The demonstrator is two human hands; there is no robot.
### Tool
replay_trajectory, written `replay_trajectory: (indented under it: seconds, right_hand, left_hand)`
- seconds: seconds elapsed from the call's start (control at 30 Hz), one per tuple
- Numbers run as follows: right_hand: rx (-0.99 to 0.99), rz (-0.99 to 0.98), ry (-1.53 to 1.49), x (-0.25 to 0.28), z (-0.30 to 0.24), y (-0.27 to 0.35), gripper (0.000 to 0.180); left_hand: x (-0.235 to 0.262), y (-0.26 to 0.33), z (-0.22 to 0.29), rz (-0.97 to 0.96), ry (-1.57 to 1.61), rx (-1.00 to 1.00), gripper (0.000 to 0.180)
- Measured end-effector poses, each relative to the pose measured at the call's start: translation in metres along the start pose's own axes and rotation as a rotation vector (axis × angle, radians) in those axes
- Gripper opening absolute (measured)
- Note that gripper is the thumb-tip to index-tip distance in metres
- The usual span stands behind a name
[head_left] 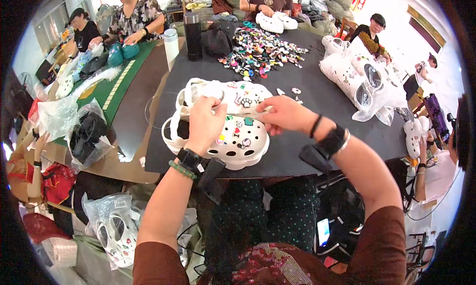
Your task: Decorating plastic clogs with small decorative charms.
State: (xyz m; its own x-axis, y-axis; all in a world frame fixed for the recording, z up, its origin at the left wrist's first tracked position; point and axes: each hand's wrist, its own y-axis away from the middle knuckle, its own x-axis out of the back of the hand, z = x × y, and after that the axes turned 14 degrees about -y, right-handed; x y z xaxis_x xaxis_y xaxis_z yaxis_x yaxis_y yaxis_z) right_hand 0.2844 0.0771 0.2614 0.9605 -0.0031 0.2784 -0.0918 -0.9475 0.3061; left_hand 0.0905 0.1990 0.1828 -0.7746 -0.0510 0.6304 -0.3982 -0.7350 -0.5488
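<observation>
Two white clogs (258,145) lie side by side on the black tabletop, toes to the right, with colourful shoe charms set in their holes. My left hand (206,124) is closed over the near clog's opening, its fingertips reaching the edge of the far clog (229,92). What those fingers grip is hidden. Beside the toes, my right hand (290,114) has its fingers drawn together in a pinch between the two clogs. Anything small in that pinch cannot be made out. A few loose charms (296,91) lie just beyond the right hand.
Beyond the clogs is a wide heap of charms (263,49). A black tumbler (193,37) and a white bottle (171,47) stand back left. Bagged clogs (354,76) fill the right side. Other people work around the tables, one holding white clogs (271,23) at the far edge.
</observation>
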Motion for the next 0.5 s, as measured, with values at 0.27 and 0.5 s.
replay_trajectory:
  seconds: [0.27,0.5]
  right_hand:
    - [0.695,0.625,0.461,0.017,0.112,0.034,0.010]
    - [0.721,0.641,0.502,0.008,0.153,0.040,0.013]
  left_hand:
    - [0.003,-0.004,-0.005,-0.034,-0.062,-0.051,0.027]
    - [0.029,-0.021,0.009,-0.422,-0.073,0.035,0.038]
